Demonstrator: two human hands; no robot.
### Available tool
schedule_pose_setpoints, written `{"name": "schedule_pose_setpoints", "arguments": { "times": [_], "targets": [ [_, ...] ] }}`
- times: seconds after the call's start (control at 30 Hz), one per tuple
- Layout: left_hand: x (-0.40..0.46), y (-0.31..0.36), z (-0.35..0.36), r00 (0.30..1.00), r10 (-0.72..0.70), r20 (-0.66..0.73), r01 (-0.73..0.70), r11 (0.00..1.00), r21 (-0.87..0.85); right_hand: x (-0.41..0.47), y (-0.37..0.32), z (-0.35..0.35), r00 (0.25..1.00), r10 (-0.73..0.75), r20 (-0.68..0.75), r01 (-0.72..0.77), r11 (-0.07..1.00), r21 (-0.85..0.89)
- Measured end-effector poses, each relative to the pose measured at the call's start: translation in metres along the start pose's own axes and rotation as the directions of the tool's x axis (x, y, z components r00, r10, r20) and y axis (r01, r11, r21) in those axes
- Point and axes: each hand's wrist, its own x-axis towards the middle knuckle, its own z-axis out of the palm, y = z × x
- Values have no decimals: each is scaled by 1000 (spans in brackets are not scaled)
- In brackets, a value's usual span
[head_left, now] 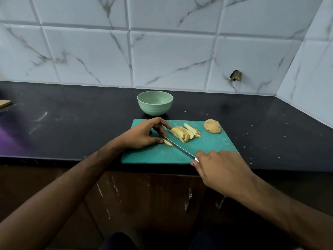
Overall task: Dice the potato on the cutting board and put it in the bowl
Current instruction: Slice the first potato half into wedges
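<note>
A teal cutting board [212, 147] lies at the counter's front edge. On it sit a pile of potato strips [185, 133] and, at the far right corner, an uncut potato half [212, 126] with its skin up. My left hand [144, 134] pins one potato strip [168, 143] to the board with thumb and fingers. My right hand [221, 168] grips the handle of a knife [178, 147], whose blade rests across that strip. A pale green bowl [155, 102] stands just behind the board; it looks empty.
The black counter [72, 120] runs left and right under a tiled wall that turns a corner at the right. A wooden piece [4, 103] shows at the far left edge. Brown cabinet doors [144, 199] are below the counter.
</note>
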Motion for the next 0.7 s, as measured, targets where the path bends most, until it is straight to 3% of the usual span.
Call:
{"name": "schedule_pose_setpoints", "arguments": {
  "times": [0.33,0.7],
  "targets": [
    [-4,2,2,996,76,-46,-74,997,38,-3,1,17,997,-16,-71,13,999,-45],
    [-2,2,2,997,71,-28,-70,997,40,5,15,8,998,-59,-7,59,998,-9]
  ]
}}
